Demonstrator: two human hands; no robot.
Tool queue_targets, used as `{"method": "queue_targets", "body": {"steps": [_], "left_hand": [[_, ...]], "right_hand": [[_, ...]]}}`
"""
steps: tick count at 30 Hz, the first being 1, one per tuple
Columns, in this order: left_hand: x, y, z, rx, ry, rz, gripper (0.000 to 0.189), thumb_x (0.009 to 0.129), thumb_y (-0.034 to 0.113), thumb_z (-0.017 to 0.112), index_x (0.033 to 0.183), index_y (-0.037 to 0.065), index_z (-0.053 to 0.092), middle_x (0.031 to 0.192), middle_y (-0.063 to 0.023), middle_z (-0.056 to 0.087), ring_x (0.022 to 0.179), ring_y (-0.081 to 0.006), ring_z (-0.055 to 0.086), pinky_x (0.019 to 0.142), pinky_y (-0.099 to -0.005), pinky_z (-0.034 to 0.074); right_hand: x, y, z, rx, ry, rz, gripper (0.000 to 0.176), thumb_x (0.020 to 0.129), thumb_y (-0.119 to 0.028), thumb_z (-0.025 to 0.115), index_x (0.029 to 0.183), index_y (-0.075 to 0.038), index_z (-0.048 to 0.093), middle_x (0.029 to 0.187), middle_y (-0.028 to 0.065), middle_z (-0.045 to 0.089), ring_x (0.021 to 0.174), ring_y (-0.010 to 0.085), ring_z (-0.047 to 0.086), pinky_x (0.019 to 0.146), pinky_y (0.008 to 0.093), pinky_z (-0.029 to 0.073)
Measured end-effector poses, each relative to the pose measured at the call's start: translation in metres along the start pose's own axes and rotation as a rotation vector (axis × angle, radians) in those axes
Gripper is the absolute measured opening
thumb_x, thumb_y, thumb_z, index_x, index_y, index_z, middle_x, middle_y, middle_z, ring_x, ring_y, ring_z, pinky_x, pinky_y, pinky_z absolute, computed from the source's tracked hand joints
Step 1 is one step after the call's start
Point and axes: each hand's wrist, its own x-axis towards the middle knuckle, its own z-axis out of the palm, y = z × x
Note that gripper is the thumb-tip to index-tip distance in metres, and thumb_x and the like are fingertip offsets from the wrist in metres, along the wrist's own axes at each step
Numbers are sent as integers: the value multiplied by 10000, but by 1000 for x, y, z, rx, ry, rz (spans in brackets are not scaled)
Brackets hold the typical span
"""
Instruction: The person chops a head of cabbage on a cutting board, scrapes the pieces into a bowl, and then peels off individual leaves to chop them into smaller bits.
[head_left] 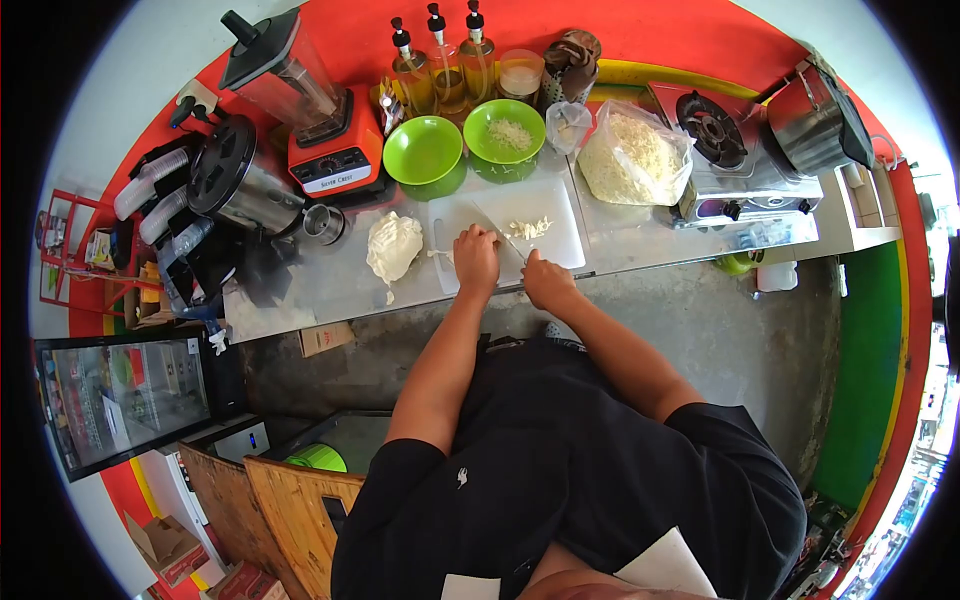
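In the head view, the right hand (548, 281) is closed round a knife (508, 242) over the cutting board (556, 202) on the tabletop (622, 238). The left hand (476, 257) curls beside it, its grip hidden. The knife seems light and stiff, best held by its handle; the white pieces (531, 228) seem soft.

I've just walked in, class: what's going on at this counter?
A person in a black top is working at a white cutting board. The right hand has a knife in its grip, blade over the board. The left hand is curled beside the blade; what lies under its fingers is hidden. A small pile of pale cut pieces sits on the board. Behind it stand two green bowls, the right one holding pale bits.
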Motion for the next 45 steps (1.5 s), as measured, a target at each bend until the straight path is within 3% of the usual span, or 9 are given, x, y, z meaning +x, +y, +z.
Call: {"method": "queue_targets", "body": {"steps": [12, 16, 18, 24, 31, 34, 36, 41, 45], "left_hand": [[-14, 4, -4, 21, 80, 37, 113, 807, 62, 655, 889, 61, 734, 941, -64, 611, 944, -282, 578, 863, -413, 460], [-16, -1, -4, -27, 137, 69, 159, 800, 31, 643, 907, 53, 759, 946, -92, 642, 943, -310, 603, 860, -423, 478], [-16, -2, -2, -26, 117, 66, 169, 805, 28, 640, 919, 49, 763, 960, -97, 657, 953, -313, 611, 865, -421, 485], [-13, -5, -7, -27, 72, 15, 199, 811, 9, 595, 894, 69, 765, 948, -73, 681, 955, -288, 636, 846, -399, 527], [-13, -3, -6, -80, 103, 8, 200, 813, 25, 608, 919, 91, 764, 969, -63, 682, 977, -275, 643, 845, -389, 531], [-14, -2, -8, -84, 97, 1, 201, 818, 36, 617, 941, 98, 764, 977, -57, 681, 981, -273, 642, 846, -388, 531], [-15, -4, -9, -77, 86, 6, 199, 824, 41, 620, 949, 101, 763, 980, -54, 681, 981, -272, 642, 847, -388, 530], [-14, -4, -9, -60, 59, 13, 173, 863, 47, 624, 966, 103, 752, 975, -52, 666, 973, -268, 639, 841, -387, 530], [-16, -3, -11, -71, 40, -3, 162, 859, 46, 630, 965, 93, 743, 993, -51, 655, 977, -266, 638, 839, -393, 529]], "right_hand": [[5, -5, -3, -92, -11, -30, 250, 951, -128, 536, 1125, 45, 488, 1031, 271, 708, 1008, 384, 712, 863, 453, 571], [-2, -9, -7, -19, -27, 5, 300, 993, -221, 545, 1124, 40, 475, 1052, 295, 694, 1037, 433, 682, 904, 504, 534], [-1, -4, 4, -99, -48, -22, 258, 937, -110, 533, 1134, 51, 489, 1033, 270, 708, 1011, 398, 709, 869, 457, 569], [1, -4, -20, -107, -28, 10, 266, 913, -84, 556, 1131, 42, 472, 1033, 279, 705, 1012, 400, 708, 879, 470, 563], [-4, -9, -9, -80, -69, 9, 273, 918, -92, 544, 1149, 42, 487, 1049, 277, 701, 1039, 412, 692, 907, 479, 544], [-6, -17, -27, -143, -59, -15, 325, 893, -87, 603, 1157, 50, 473, 1041, 260, 714, 1020, 362, 716, 879, 453, 566], [-12, -17, -27, -138, -67, -29, 289, 929, -115, 571, 1148, 39, 464, 1048, 282, 701, 1026, 405, 700, 892, 474, 551], [-1, -7, 2, -107, -94, 4, 280, 932, -129, 573, 1141, 35, 484, 1043, 272, 703, 1034, 399, 696, 898, 471, 548], [-6, -18, -17, -159, -34, -56, 264, 930, -114, 560, 1132, 32, 471, 1030, 279, 702, 1016, 404, 701, 909, 487, 543]]}}
